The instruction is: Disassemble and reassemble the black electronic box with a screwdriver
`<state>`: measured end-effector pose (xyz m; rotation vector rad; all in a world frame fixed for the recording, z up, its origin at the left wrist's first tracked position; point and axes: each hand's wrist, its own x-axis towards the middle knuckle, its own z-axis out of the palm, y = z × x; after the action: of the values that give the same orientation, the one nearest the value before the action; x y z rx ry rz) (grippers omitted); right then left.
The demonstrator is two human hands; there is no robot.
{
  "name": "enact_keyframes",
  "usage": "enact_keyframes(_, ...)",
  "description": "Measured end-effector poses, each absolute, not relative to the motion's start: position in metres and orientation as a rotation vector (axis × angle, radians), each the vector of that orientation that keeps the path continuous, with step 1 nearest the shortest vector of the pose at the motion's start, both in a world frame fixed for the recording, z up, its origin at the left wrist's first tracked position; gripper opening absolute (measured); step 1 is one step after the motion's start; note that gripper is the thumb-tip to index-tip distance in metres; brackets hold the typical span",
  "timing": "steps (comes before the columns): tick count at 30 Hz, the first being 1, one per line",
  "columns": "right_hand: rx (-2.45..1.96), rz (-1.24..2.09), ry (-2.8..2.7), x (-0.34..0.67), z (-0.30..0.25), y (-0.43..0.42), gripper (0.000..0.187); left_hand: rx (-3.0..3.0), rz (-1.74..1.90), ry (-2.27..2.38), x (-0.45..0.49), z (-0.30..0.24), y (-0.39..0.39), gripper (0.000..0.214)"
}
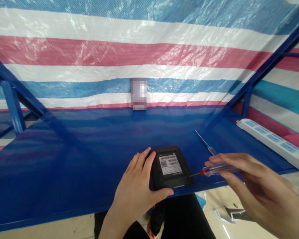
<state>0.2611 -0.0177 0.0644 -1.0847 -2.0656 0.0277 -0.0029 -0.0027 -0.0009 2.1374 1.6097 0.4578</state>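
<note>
At the far left, a blue metal frame [11, 103] stands beside the blue tabletop [52, 176], with a striped sheet [89, 53] hanging behind. Next comes the left hand [137, 179], its fingers spread and partly bent along the left side of a black box [170, 167], its thumb stretched along the near edge, so that it has hold of the box there. Behind, at the table's back edge, is an upright rectangle [139, 94], too blurred to make out. The box lies flat near the table's front edge, a printed white label [169, 164] facing up. At its near right corner is the tip of a clear-handled screwdriver [210, 170] with a red collar; whether it sits in a hole cannot be told. A second screwdriver [206, 144] lies beyond, its handle partly hidden by the right hand [266, 189], whose fingers and thumb close around the first handle. Farthest right, a white power strip [271, 137] rests on the table
</note>
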Motion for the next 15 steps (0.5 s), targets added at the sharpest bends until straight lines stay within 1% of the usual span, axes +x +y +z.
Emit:
enact_keyframes(4, -1.075, 0.157, -1.952, 0.242, 0.059, -0.012, 0.036, 2.170, 0.464, 1.608, -0.003, -0.001, -0.003, 0.090)
enact_keyframes(7, -0.994, 0.240, -1.959, 0.219, 0.056, -0.003, 0.036, 2.193, 0.479, 1.604, -0.002, 0.000, -0.003, 0.089)
enact_keyframes(11, -0.928, 0.265, -2.027, 0.194, 0.059, 0.010, 0.031, 2.219, 0.503, 1.598, -0.001, 0.002, -0.004, 0.087)
enact_keyframes(15, -0.909, 0.221, -2.096, 0.185, 0.064, 0.015, 0.025, 2.231, 0.496, 1.585, -0.001, 0.002, -0.003, 0.089)
